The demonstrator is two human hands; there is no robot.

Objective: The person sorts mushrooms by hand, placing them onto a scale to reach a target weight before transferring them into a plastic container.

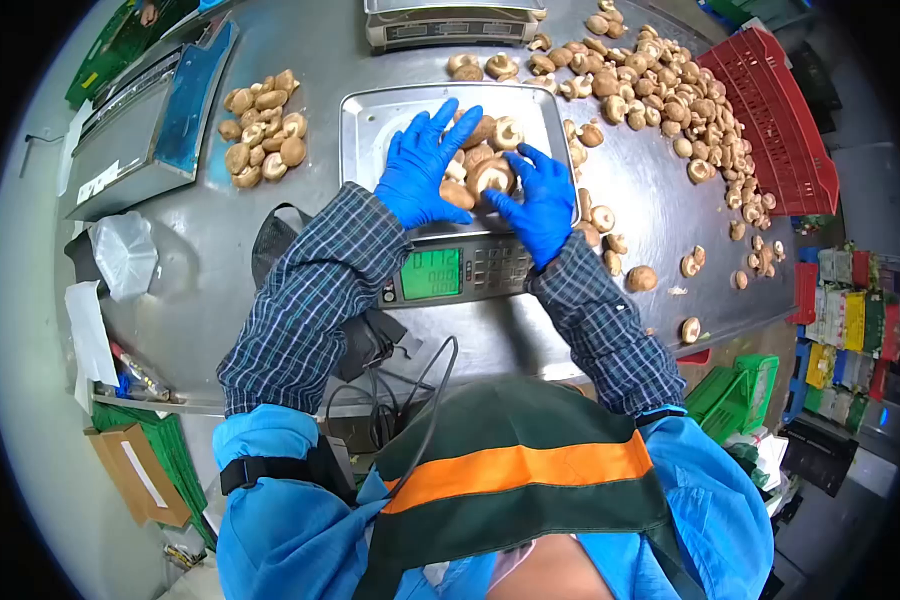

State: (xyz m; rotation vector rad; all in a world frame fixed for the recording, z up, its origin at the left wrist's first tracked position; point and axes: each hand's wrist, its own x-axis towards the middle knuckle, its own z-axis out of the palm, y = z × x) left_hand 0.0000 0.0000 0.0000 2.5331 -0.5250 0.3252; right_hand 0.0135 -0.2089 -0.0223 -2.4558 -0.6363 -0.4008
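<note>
Blue-gloved hands, the left [425, 165] and the right [542, 200], cup a cluster of mushrooms [478, 160] from either side, a little apart, on the weighing scale's metal tray [365, 150]. Its green display [431, 274] glows on the near side; loose mushrooms [660, 90] spread right of the scale toward a red crate [770, 120].

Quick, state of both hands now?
Left hand: open, fingers spread, beside the mushrooms on the scale tray.
Right hand: open, fingers spread, at those mushrooms' other side.
</note>
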